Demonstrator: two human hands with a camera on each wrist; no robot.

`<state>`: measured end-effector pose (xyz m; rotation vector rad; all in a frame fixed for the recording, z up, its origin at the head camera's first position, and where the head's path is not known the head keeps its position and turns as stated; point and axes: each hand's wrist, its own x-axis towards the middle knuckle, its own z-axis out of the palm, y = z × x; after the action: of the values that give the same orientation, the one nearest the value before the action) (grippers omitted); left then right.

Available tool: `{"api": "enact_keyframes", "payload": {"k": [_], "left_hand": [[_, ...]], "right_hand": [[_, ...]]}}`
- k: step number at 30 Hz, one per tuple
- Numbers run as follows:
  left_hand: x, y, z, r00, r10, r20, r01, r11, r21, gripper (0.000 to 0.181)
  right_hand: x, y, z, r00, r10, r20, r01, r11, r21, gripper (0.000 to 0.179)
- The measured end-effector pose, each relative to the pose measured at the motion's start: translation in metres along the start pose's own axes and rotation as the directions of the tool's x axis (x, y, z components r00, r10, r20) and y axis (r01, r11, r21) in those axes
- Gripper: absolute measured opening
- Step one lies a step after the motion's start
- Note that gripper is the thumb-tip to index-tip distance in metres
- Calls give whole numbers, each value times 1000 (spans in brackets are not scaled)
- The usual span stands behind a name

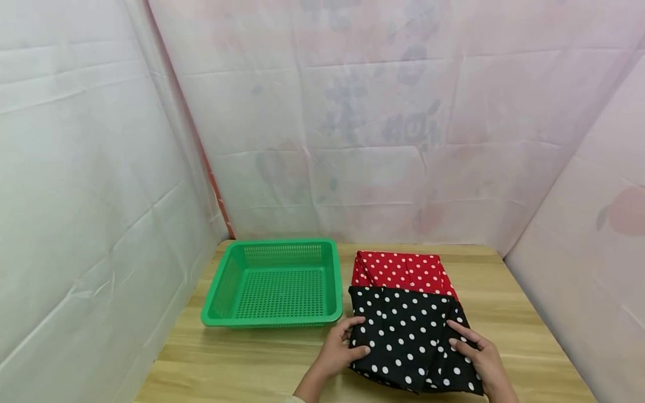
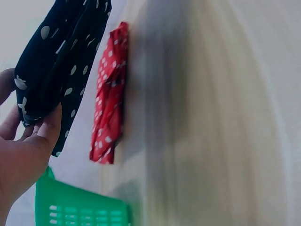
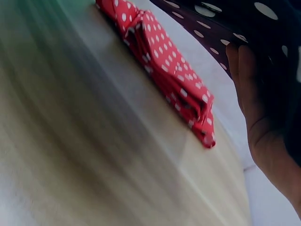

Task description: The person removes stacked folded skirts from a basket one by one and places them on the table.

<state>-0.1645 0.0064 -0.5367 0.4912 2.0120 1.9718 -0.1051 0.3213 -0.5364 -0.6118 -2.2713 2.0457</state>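
A folded black cloth with white dots (image 1: 403, 336) is held up above the table, as both wrist views show a gap beneath it. My left hand (image 1: 336, 347) pinches its left edge, with the thumb on top; in the left wrist view, fingers (image 2: 49, 127) curl under the fold. At the right side my right hand (image 1: 484, 358) grips it, thumb and index finger on top, other fingers beneath the cloth (image 3: 244, 80). Behind it a folded red cloth with white dots (image 1: 403, 268) lies on the table, its front part hidden by the black one in the head view.
A green plastic basket (image 1: 337, 280) with perforated walls and nothing inside stands left of the cloths on the wooden table (image 1: 242, 364). Pale printed sheets (image 1: 363, 112) hang behind the table and on both sides.
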Motion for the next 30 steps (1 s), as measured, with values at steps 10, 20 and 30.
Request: {"api": "enact_keyframes", "payload": {"k": [10,20,30], "left_hand": [[-8,-18,15,994,-94,49,96,995,-36,54],[-11,-46,21,989,-146,9,146,988,41,53],[-13,-55,28,977,-201,-65,206,974,90,52]], "right_hand": [[-8,27,-11,990,138,-10,-138,990,42,33],[6,45,-15,991,136,4,-133,979,-157,44],[13,52,-21,999,34,17,-30,977,-212,57]]}}
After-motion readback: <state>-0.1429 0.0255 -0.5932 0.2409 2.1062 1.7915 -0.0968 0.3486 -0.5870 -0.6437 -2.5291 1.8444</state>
